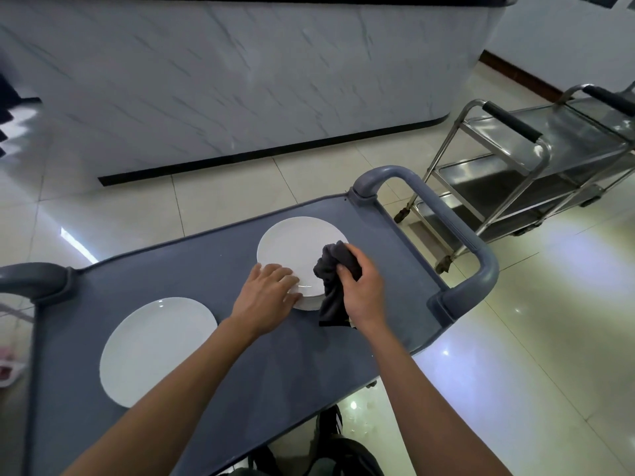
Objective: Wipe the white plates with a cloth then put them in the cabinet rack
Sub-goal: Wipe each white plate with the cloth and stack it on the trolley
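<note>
The left hand (266,292), fingers spread, pressed the plate (295,249) at seven o'clock; the right hand (360,283) gripped the cloth (335,269). Probably rigid, slick, breakable: best held by the rim.

We see two white round plates lying flat, well apart: the near plate (154,348) bare, and what may be a small stack of far plates (295,249), its near edge partly covered by a crumpled dark grey cloth (335,286).

No legible text, label, brand, number or sign appears on any surface in view.
</note>
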{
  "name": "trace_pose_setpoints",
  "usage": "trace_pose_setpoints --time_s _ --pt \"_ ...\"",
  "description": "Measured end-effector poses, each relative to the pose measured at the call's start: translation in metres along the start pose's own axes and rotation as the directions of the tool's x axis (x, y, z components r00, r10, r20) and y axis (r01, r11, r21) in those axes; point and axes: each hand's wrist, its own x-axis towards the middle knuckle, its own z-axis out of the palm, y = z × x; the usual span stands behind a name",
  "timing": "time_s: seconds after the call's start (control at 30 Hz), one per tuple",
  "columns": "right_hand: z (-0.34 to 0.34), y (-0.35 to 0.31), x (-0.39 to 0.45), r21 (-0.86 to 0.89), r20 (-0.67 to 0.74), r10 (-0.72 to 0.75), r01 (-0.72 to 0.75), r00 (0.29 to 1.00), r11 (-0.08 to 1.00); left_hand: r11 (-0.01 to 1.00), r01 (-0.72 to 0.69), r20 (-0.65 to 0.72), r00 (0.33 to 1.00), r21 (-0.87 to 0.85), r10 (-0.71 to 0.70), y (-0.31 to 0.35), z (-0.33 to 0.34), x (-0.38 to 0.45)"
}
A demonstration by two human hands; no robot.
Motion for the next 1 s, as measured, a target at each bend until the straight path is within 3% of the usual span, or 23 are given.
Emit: trace_pose_setpoints --time_s 0.23,0.5,0.73,1.0 --pt "0.041 -0.018 0.006 0.010 0.088 -0.073 0.073 0.993 0.997 0.994 0.109 -0.052 0.993 0.028 -0.108 -0.026 -0.020 -0.026" --pt "0.106 -0.031 -0.003 0.007 0.274 -0.131 0.135 0.953 0.991 0.922 0.385 -0.063 0.922 0.035 -0.382 -0.062 -0.041 -0.085" --pt "0.162 -0.042 -0.029 0.038 0.457 -0.158 0.158 0.876 0.987 0.746 0.665 -0.006 0.747 0.034 -0.665 -0.086 -0.054 -0.143" --pt "0.206 -0.039 -0.055 0.088 0.614 -0.137 0.105 0.777 0.991 0.516 0.857 0.017 0.516 -0.008 -0.856 -0.108 -0.060 -0.194"
